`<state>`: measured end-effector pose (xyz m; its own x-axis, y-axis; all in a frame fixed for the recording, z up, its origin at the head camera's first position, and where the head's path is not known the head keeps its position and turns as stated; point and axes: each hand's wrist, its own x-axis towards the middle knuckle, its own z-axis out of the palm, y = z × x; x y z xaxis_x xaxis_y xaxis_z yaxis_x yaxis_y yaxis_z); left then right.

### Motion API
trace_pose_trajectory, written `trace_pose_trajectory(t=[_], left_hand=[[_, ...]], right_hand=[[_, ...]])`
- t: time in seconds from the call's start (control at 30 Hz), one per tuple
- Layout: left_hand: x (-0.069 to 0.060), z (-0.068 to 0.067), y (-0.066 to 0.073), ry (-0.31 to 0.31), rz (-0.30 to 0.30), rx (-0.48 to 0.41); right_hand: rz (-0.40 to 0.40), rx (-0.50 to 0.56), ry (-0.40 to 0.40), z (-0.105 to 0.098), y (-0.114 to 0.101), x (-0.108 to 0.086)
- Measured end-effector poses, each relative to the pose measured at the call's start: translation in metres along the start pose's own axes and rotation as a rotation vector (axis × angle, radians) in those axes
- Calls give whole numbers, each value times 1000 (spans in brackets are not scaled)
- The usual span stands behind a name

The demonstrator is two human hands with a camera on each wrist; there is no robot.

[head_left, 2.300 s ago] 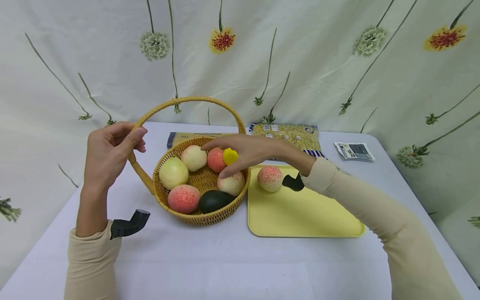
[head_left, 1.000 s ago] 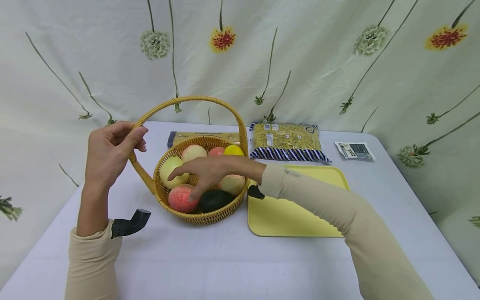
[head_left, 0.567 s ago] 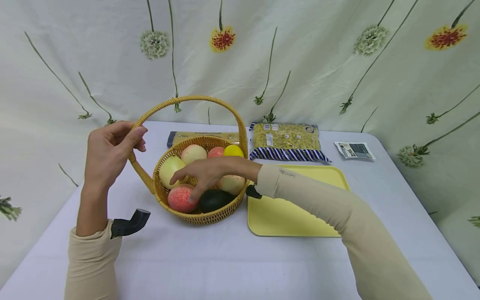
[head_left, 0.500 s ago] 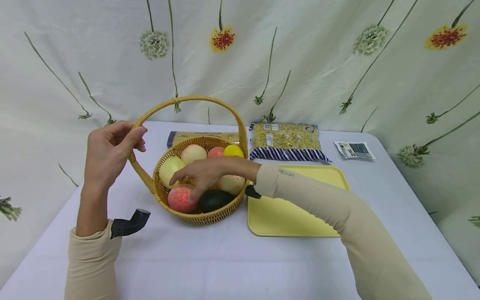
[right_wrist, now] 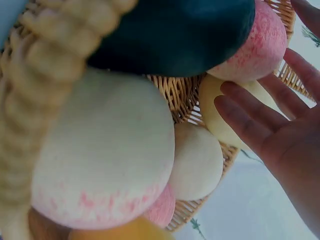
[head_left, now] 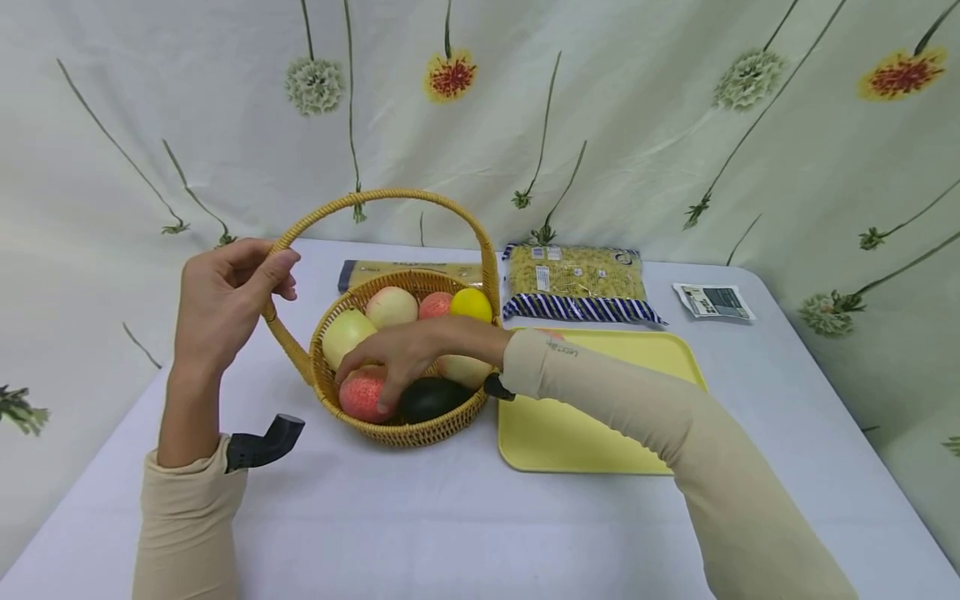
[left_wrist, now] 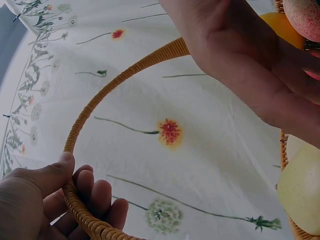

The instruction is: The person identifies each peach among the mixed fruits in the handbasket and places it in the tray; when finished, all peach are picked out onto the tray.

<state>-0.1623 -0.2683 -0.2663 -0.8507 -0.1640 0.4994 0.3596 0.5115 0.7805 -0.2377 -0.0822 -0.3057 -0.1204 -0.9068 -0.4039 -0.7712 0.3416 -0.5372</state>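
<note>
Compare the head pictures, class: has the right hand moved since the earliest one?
Yes: judged against the yellow tray, the right hand has moved left and down the picture, to the front pink fruit in the basket.

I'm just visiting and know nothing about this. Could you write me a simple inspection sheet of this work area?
Surface: pale table, no spill seen.
Job's things: wicker basket of fruits, with a pinkish-red fruit at the front and a dark green fruit beside it.
Clutter: yellow tray, bag of pasta-like pieces, long packet behind the basket, small sachet.
Hands: left hand grips the basket's handle; right hand is at the pinkish-red fruit, whether gripping it is unclear.
Cables: nothing seen.
Surroundings: flowered cloth behind the table.
</note>
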Motion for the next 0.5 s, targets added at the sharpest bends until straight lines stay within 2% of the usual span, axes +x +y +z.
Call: trace_pose_trajectory(t=[0.27, 0.5], left_hand=[[0, 0, 0, 0, -1, -12], [0, 0, -2, 2, -15, -4]], right_hand=[[9, -47, -28, 3, -1, 7], [0, -58, -18, 6, -1, 11]])
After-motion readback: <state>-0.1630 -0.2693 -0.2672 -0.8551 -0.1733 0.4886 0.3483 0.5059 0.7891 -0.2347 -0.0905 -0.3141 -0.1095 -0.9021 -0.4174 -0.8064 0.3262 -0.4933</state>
